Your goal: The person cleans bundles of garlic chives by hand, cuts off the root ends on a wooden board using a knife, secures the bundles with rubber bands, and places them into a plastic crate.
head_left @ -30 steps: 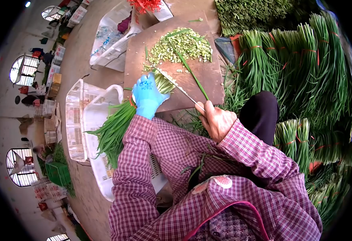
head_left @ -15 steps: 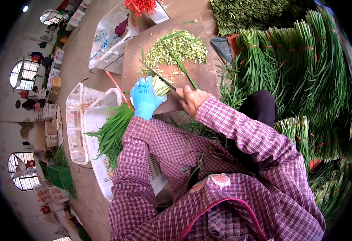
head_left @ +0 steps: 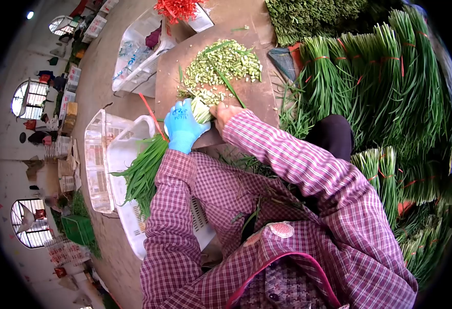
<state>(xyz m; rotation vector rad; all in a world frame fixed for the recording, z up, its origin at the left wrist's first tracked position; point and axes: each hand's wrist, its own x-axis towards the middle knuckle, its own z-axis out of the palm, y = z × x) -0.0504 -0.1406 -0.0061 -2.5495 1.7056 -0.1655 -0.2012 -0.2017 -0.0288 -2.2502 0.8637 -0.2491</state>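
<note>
My left hand [head_left: 183, 123], in a blue glove, is wrapped round a bunch of garlic chives [head_left: 146, 167]. Its pale stem ends lie on a brown board [head_left: 259, 95], and the green leaves trail down over a white crate. My bare right hand [head_left: 224, 114] is closed close beside those stem ends, on the knife handle seen half a second ago; the knife is now mostly hidden. Beyond both hands, a heap of chopped chive stems [head_left: 226, 64] covers the board's middle, with a few long green leaves across it. A red strip [head_left: 151, 113] sticks out beside the glove.
White plastic crates [head_left: 96, 165] stand at the left, and another crate [head_left: 138, 49] holds clear plastic bags. Red ties [head_left: 177, 7] are piled at the top. Tied chive bundles [head_left: 321, 77] lie in rows at the right. My knee [head_left: 334, 136] is beside them.
My right hand has moved left and closer to my left hand, against the stem ends. The knife blade, plain to see before, is now mostly hidden. My left hand keeps its grip.
</note>
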